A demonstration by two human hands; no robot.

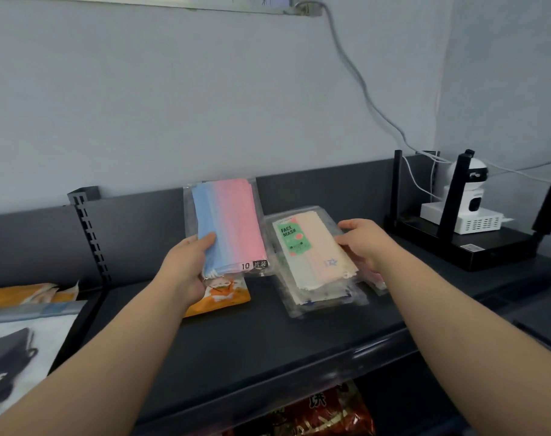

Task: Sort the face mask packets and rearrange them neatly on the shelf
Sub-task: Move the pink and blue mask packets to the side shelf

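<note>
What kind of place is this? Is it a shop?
Probably a small shop: a blue-and-pink mask packet and a peach mask packet over a slotted display shelf, red snack bags on the level below, a security camera at the right.

The front strip of the shelf point(268, 338) lies bare, giving passage from side to side. Mid-depth is taken up by an orange packet point(225, 298), the blue-and-pink packet point(233, 225) the left hand point(186, 269) holds above it, and the stack of clear packets point(315, 269) the right hand point(365, 243) grips. A router point(488, 250) with upright antennas point(453, 196) blocks the right end; a back panel point(324, 190) closes the rear.
</note>
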